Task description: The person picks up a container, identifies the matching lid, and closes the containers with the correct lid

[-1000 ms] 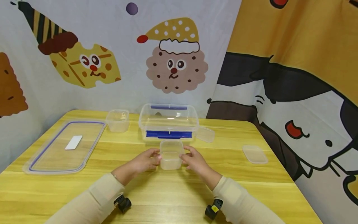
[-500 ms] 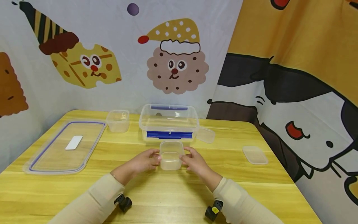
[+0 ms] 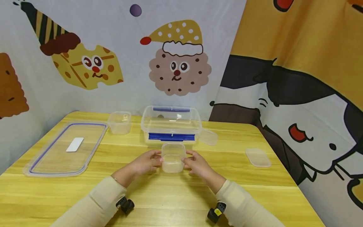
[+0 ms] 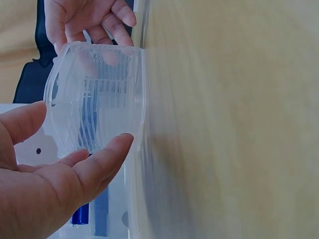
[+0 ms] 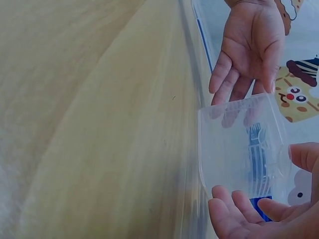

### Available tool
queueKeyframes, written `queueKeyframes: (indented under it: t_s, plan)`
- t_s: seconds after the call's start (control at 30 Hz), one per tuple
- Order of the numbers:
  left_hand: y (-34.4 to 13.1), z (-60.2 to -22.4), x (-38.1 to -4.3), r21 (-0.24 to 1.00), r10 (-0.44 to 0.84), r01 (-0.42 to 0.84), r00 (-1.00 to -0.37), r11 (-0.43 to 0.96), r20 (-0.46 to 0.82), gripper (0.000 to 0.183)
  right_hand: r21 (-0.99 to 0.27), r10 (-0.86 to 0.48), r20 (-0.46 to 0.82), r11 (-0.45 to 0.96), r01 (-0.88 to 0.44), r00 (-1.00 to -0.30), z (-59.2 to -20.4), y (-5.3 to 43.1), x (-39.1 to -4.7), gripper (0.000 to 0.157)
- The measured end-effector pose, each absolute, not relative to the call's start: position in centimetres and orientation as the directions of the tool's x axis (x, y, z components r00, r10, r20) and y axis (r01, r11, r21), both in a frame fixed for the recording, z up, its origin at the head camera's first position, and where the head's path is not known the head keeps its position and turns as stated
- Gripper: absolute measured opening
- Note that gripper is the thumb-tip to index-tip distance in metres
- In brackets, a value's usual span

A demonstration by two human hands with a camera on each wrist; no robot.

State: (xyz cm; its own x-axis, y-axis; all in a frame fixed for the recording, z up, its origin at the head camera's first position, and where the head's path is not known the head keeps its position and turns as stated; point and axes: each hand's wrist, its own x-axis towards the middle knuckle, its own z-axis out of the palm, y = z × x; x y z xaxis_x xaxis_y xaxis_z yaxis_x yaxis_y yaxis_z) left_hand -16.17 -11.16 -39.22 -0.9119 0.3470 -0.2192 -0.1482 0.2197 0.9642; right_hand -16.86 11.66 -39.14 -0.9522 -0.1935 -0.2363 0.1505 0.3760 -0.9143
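Note:
A small clear plastic food container [image 3: 173, 164] stands upright on the table in front of me, in the middle of the head view. My left hand [image 3: 145, 163] is at its left side, thumb and fingers loosely extended along the wall. On the opposite side my right hand [image 3: 199, 164] lies the same way, its fingers spread and relaxed. Both wrist views show the container [image 4: 99, 99] between the two hands, with neither hand curled round it. Just behind it is a large clear storage box [image 3: 171, 126] with blue side clips.
A second small container [image 3: 119, 123] stands at the back left. Left of it lies a large flat lid [image 3: 95, 151] with a blue seal. One small lid [image 3: 208, 137] leans beside the large box; another small lid [image 3: 258, 157] lies at the right of the wooden table [image 3: 175, 201].

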Motion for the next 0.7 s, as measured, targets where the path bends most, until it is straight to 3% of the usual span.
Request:
queueKeyframes:
  t_s: [0.43,0.7]
  plan:
    - [-11.2,-38.8,-15.9,0.962,0.334,-0.148,-0.916,0.230,-0.221,0.054,-0.918,-0.195,-0.233,0.369,0.149,-0.953,-38.7,12.0,-17.0,0.055]
    - [-11.2,-38.6,-15.9,0.963,0.336,-0.148,-0.916,0.227,-0.220,0.054,-0.924,-0.177,-0.164,0.373,0.088,-0.970,-38.0,12.8,-16.8,0.055]
